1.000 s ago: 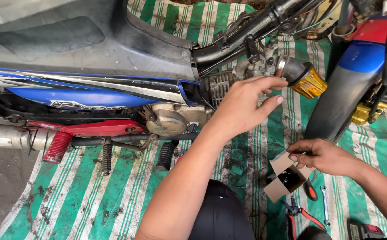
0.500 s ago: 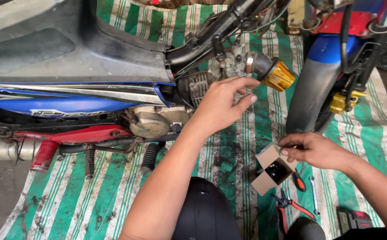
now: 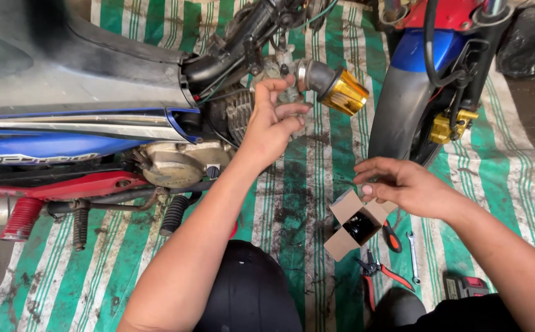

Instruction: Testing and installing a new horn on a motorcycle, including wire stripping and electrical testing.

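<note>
The grey metal carburettor (image 3: 283, 74) on the blue motorcycle's engine is gripped by the left hand (image 3: 270, 123), gold air filter (image 3: 341, 92) already fitted, while something small is pinched by the right hand (image 3: 403, 184) above the opened cardboard box (image 3: 356, 222), not yet installed.

Small open cardboard box (image 3: 355, 224) on the striped tarp (image 3: 292, 203), brown flaps spread, dark inside, under my right hand (image 3: 403, 184)

Your left hand (image 3: 273, 123) covers the carburettor (image 3: 283, 67) it grips, so you cannot tell where the fingertips sit. The dark part inside the open cardboard box (image 3: 356, 224) is too shadowed to identify. The motorcycle (image 3: 95, 132) runs off the left edge
</note>
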